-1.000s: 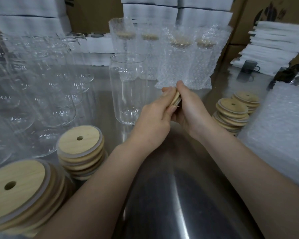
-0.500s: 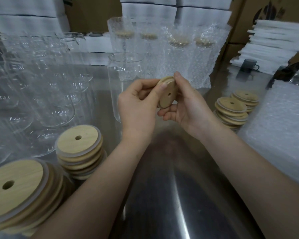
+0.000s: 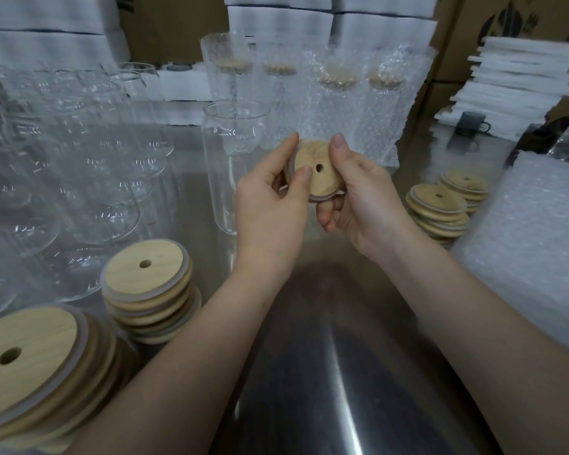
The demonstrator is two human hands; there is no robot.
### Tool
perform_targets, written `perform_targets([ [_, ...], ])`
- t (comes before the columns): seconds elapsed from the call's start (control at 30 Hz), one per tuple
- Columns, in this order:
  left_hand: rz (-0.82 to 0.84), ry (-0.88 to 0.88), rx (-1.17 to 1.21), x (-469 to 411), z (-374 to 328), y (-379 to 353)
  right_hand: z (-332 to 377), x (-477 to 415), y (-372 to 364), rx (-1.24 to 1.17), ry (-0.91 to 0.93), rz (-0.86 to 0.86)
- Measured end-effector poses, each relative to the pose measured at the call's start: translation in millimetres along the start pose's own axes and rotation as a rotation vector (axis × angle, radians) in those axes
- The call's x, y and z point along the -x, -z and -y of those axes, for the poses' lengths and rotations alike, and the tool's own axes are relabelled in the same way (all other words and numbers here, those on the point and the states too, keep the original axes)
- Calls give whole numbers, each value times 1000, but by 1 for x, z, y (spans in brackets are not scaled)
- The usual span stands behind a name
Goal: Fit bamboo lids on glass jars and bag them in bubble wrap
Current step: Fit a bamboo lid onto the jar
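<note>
While one lid [image 3: 314,170] is being held up over the middle of the bench [image 3: 309,339], the left hand [image 3: 270,205] is pinching its left rim, thumb and forefinger curled, and the right hand [image 3: 358,192] is gripping the right rim, likely squaring it for the open jar [image 3: 225,152] just behind.

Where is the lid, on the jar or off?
Off. The left hand and right hand hold the bamboo lid; the jar behind stands uncovered.

pale tan bamboo lid [image 3: 314,170] with grain, clear glass jar [image 3: 225,165], white bubble-dotted wrap [image 3: 532,231]
</note>
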State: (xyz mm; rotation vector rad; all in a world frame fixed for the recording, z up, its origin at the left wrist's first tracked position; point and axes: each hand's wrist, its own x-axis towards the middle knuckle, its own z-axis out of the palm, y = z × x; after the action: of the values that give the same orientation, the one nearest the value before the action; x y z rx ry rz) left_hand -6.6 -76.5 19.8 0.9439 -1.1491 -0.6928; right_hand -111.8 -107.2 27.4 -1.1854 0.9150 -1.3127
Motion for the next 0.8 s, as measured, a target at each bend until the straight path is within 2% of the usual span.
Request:
perform_targets([
  [0.27, 95, -3, -11, 1, 2, 1, 4, 3, 1, -14, 6, 53],
  [0.57, -66, -63, -106, -1, 7, 5, 4, 3, -6, 105, -9, 88],
  [0.8, -167, -146, -221, -1, 5, 8, -2, 7, -13, 148, 99, 73],
])
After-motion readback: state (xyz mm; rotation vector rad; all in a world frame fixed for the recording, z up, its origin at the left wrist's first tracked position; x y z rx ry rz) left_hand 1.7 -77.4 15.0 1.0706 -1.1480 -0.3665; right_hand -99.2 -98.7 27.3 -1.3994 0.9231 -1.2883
